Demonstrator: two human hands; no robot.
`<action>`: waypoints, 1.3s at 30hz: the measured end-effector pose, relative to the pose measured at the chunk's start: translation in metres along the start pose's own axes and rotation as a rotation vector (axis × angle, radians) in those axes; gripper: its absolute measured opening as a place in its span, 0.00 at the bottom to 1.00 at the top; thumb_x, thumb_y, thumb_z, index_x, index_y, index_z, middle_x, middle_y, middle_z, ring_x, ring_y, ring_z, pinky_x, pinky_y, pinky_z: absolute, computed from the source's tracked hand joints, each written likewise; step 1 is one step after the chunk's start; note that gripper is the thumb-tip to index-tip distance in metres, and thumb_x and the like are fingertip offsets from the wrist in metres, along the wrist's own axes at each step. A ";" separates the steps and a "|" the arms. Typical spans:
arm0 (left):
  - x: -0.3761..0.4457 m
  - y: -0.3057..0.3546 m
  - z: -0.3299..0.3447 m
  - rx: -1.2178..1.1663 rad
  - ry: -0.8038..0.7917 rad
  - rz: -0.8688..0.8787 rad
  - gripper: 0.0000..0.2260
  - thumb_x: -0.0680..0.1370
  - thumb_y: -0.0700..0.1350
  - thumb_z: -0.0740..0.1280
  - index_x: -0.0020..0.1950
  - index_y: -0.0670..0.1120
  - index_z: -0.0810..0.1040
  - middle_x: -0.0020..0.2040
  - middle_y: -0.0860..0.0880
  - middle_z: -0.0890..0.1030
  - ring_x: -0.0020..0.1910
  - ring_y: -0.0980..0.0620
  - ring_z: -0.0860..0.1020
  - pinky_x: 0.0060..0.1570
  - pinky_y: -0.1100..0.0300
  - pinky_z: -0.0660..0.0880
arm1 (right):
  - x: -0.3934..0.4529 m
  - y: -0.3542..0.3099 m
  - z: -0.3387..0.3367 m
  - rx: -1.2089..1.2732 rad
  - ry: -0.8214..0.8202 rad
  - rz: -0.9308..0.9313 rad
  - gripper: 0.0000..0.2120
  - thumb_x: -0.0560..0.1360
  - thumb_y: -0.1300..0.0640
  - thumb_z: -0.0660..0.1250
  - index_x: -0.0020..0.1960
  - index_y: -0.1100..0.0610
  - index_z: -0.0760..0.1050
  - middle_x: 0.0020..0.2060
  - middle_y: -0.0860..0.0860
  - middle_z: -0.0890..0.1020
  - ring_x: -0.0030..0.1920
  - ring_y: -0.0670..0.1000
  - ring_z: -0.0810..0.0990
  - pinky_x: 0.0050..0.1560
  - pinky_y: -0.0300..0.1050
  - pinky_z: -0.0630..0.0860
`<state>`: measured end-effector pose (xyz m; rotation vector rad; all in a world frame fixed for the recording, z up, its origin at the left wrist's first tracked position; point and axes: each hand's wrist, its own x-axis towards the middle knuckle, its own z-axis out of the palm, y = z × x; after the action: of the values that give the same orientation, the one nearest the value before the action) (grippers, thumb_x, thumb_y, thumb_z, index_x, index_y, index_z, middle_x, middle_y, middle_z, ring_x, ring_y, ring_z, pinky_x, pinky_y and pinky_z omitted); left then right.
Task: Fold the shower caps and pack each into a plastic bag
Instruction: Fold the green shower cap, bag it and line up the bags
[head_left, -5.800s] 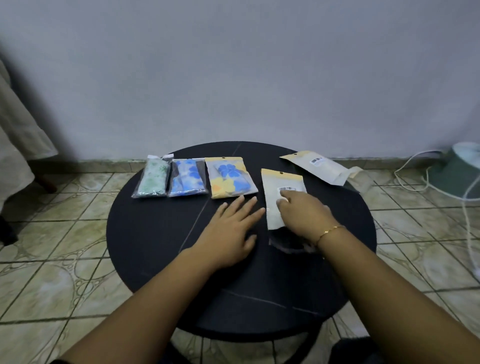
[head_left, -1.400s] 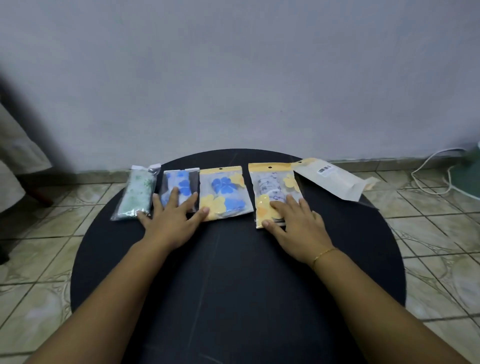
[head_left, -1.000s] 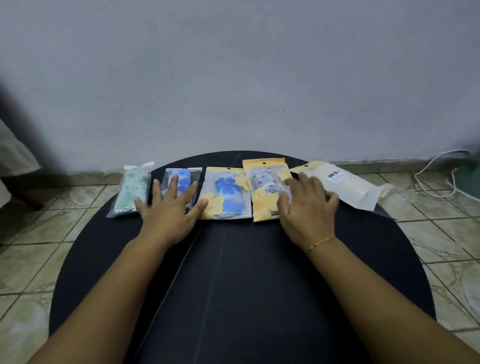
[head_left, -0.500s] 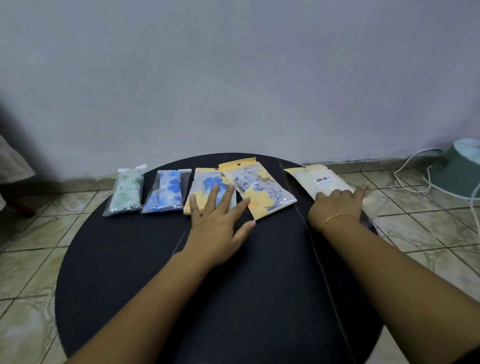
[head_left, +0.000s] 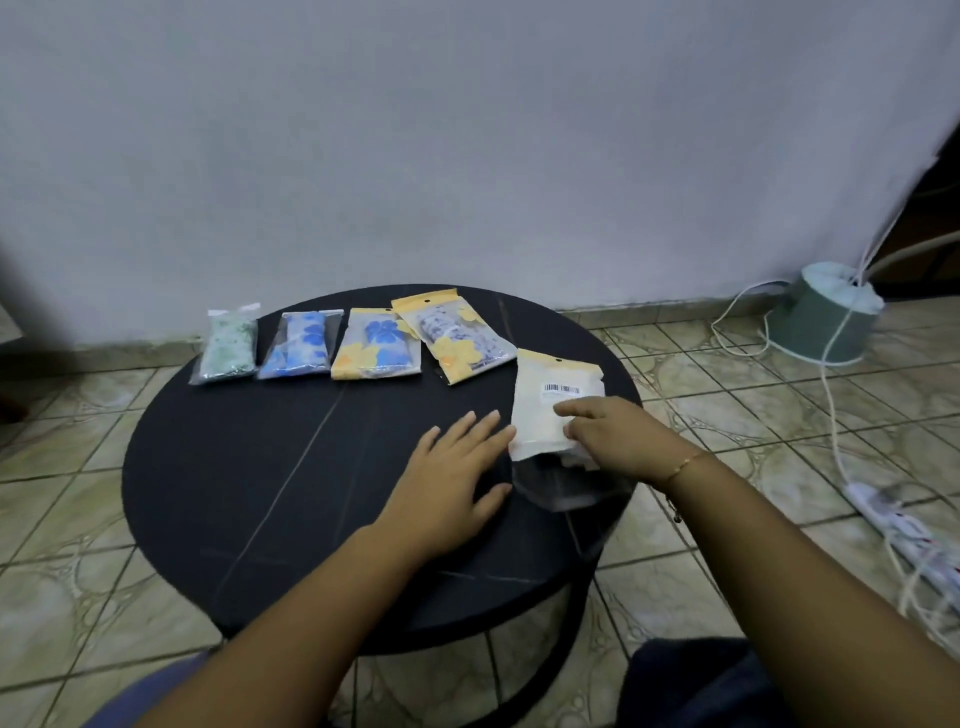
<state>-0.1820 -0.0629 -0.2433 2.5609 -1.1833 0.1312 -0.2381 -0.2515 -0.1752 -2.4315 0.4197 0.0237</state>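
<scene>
My right hand has a pinching grip on the lower part of the pale plastic bag, which lies barcode-up on the dark round surface. Just left of that bag my left hand lies flat, fingers straight, gripping nothing. Four packed bags sit in a row beyond it. I should pin the bag flat and find its clear mouth nearest me before sliding a cap in.
</scene>
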 end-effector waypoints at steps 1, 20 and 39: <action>-0.002 0.001 0.000 -0.019 0.015 0.017 0.26 0.80 0.55 0.59 0.76 0.59 0.53 0.77 0.58 0.51 0.77 0.56 0.48 0.73 0.56 0.45 | -0.011 0.003 -0.002 0.147 -0.006 -0.029 0.18 0.77 0.63 0.58 0.65 0.58 0.74 0.61 0.51 0.77 0.60 0.51 0.74 0.62 0.39 0.66; 0.005 0.006 0.001 -0.302 0.181 0.037 0.25 0.73 0.44 0.73 0.68 0.50 0.73 0.61 0.62 0.71 0.60 0.69 0.66 0.58 0.83 0.56 | -0.042 0.073 0.040 0.193 0.375 -0.288 0.14 0.72 0.65 0.70 0.56 0.56 0.81 0.47 0.47 0.78 0.51 0.46 0.77 0.53 0.25 0.68; 0.019 -0.002 0.005 -0.233 0.282 0.206 0.07 0.70 0.45 0.73 0.47 0.52 0.85 0.42 0.60 0.83 0.43 0.61 0.76 0.45 0.65 0.72 | -0.033 0.081 0.032 0.271 0.368 -0.201 0.08 0.69 0.69 0.71 0.45 0.58 0.83 0.36 0.43 0.77 0.40 0.38 0.75 0.43 0.23 0.67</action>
<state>-0.1684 -0.0767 -0.2451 2.1349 -1.2653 0.3657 -0.2914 -0.2814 -0.2457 -2.1945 0.3124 -0.5399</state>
